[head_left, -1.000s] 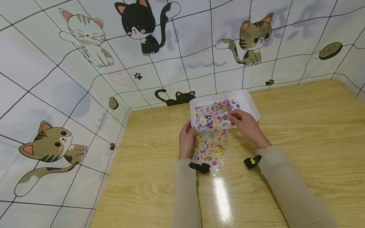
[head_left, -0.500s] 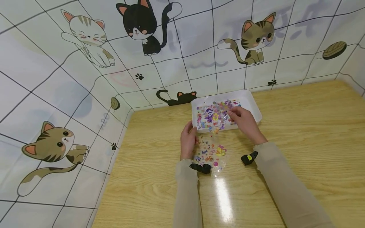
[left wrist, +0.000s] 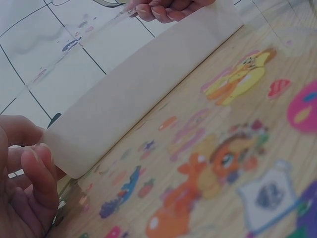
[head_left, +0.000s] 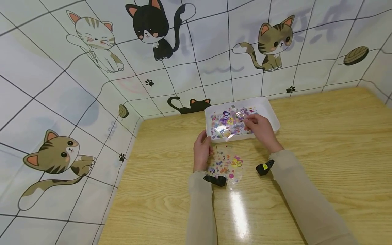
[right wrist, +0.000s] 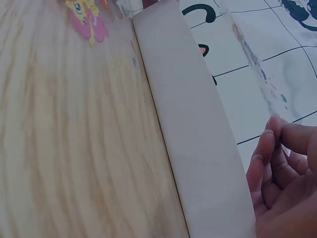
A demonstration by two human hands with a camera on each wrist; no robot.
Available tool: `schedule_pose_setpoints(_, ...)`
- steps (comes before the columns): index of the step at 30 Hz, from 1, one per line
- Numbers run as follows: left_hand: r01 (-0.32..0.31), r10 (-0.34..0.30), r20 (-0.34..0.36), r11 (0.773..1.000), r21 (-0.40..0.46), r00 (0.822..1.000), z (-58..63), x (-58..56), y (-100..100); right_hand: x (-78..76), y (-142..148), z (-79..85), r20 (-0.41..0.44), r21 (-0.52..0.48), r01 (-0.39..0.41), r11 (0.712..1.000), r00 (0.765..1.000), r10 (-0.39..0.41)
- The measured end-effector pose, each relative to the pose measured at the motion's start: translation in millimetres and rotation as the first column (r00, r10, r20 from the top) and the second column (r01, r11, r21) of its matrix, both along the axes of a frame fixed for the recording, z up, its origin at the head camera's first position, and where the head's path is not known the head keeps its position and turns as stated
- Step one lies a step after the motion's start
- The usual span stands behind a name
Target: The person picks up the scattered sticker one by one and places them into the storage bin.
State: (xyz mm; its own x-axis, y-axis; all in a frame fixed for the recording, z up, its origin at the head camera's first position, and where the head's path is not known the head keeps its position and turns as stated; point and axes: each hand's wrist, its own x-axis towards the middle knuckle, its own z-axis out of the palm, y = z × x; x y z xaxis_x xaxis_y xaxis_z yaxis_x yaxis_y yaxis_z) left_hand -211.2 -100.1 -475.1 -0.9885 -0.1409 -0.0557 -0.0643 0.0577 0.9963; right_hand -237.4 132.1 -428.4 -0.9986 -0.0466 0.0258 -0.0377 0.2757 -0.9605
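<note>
A white tray (head_left: 269, 112) stands at the back of the table, and stickers show inside it. My left hand (head_left: 202, 153) holds the tray's near left corner, thumb and fingers bent around the wall in the left wrist view. Above the tray, my right hand (head_left: 261, 131) pinches the edge of a clear sticker sheet (right wrist: 255, 62) between thumb and fingertips. Seen almost edge-on in both wrist views, that sheet is tilted and raised over the tray's near wall. A second clear sticker sheet (head_left: 225, 165), printed with cartoon ponies and small shapes, lies on the table beside my left hand.
The wooden table (head_left: 153, 190) meets a wall covering (head_left: 214, 75) with printed cats and grid lines right behind the tray. Another wall runs along the left side. Black wrist cameras sit on both sleeves, the left one (head_left: 215, 180) overlapping the loose sheet's near edge.
The pinched sheet has shifted back from overlapping the table to lying over the tray in the head view, and now catches glare. My right hand moved only slightly; my left stays at the corner.
</note>
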Motion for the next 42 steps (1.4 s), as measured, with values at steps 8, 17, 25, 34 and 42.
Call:
schedule_pose_setpoints(8,0.001,-0.001,-0.001,1.000,0.001,1.000,-0.2,1.1,-1.3,-2.7,-1.1,3.4,0.040,-0.032,-0.011,0.999,0.999,0.012)
schedule_pose_setpoints(17,0.005,-0.005,0.000,1.000,0.011,1.000,0.4,0.5,-0.8,-6.9,0.0,5.7,0.099,-0.066,-0.013,0.998,0.995,0.019)
schedule_pose_setpoints(25,-0.002,0.002,0.000,1.000,0.010,1.000,0.9,1.2,-0.9,-11.1,1.1,10.3,0.149,-0.060,-0.016,0.998,0.988,0.025)
schedule_pose_setpoints(34,-0.005,0.004,0.013,1.000,0.019,1.000,-2.1,0.7,-1.7,-12.9,0.6,10.2,0.159,-0.076,0.004,0.997,0.987,0.008)
schedule_pose_setpoints(42,-0.002,0.001,0.020,0.999,0.033,1.000,-3.4,-0.7,-0.7,-15.2,-4.4,11.4,0.163,-0.094,0.000,0.996,0.986,0.015)
